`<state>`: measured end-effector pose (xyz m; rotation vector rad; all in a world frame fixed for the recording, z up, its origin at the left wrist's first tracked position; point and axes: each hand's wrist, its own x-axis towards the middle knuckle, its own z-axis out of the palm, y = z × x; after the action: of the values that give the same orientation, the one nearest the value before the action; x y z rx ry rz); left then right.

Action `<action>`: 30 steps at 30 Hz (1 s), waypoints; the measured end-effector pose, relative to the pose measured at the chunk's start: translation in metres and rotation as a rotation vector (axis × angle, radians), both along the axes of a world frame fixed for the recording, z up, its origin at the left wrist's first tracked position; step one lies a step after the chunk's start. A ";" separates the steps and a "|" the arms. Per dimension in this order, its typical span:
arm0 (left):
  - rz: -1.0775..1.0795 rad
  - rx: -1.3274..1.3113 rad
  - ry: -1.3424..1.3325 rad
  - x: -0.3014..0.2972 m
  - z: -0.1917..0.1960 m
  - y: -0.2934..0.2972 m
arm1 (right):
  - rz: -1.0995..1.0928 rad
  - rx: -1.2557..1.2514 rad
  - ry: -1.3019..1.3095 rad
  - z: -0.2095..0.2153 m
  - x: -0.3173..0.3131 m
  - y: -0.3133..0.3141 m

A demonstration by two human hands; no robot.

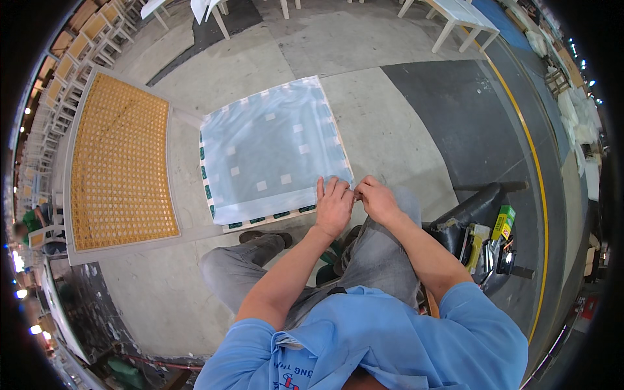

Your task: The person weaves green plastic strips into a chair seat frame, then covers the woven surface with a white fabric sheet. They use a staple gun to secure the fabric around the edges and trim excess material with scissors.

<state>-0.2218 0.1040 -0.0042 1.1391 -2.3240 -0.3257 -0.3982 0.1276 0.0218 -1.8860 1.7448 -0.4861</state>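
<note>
A white chair seat with a translucent pale blue sheet [266, 149] over it lies in front of me, light square patches showing on it. Green-and-white pieces line its left and near edges. At the near right corner, my left hand [335, 207] rests with fingers stretched over the sheet. My right hand [378, 200] is beside it, thumb and fingers pinched together at that corner. Whatever is between those fingers is too small to make out. The chair's backrest [123, 162], yellow woven cane in a white frame, stands at the left.
On my right, a black padded stool [465, 218] carries a green-and-yellow box [503, 222] and several small tools. White tables [458, 19] stand at the far side. Rows of chairs [84, 49] line the left, where another person [32, 224] is partly visible. A yellow line [536, 175] crosses the floor.
</note>
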 end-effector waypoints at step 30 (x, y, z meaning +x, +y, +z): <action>-0.071 -0.071 -0.026 0.010 -0.008 0.027 | 0.104 -0.025 0.133 0.001 -0.006 0.015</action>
<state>-0.2122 0.1310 -0.0119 1.0350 -2.3832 -0.2533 -0.4040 0.1425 0.0230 -2.0561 1.7193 -0.3519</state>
